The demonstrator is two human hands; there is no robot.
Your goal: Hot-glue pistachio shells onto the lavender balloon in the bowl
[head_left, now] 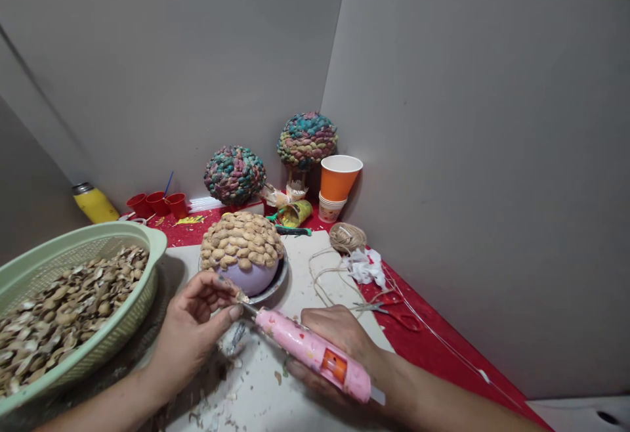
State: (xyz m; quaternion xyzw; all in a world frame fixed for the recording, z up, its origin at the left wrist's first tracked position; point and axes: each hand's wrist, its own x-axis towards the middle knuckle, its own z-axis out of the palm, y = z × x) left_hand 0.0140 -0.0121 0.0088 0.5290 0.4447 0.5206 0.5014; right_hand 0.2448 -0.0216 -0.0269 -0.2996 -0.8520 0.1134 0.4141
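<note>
My right hand [339, 343] grips a pink glue gun [315, 353] whose nozzle points left toward my left hand [197, 324]. The left hand's fingers pinch a small peanut shell [231, 284] right at the nozzle tip. Just beyond stands a purple ball [249, 278] on a metal plate [278, 281]; its top is covered with glued peanut shells [241, 238].
A green basket [123, 324] full of shells sits at the left. At the back stand two painted shell balls [235, 174], orange paper cups [338, 179], red cups [157, 203] and a yellow bottle [95, 203]. Twine [347, 236], crumpled paper [367, 266] and red scissors [394, 310] lie to the right.
</note>
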